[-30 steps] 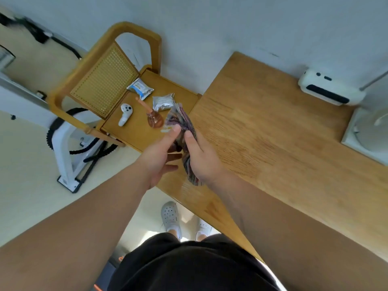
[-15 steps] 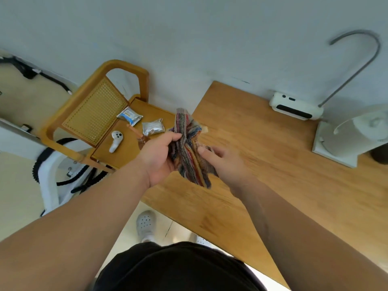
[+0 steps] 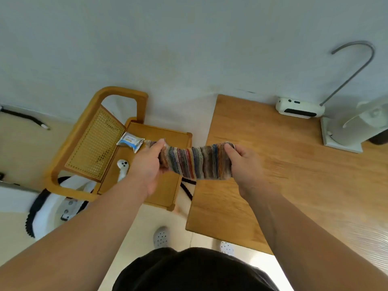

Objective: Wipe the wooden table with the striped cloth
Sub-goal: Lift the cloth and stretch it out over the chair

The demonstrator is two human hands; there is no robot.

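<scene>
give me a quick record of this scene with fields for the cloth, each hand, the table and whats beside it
cloth: striped cloth stretched between both hands, not yet laid on the table
left hand: left hand grips the cloth's left end, over the chair seat
right hand: right hand grips the right end, over the table's left edge
table: wooden table, with a white device and a white stand near the wall
chair: wooden chair beside the table, a packet and a white controller on its seat
wiping: not begun
</scene>
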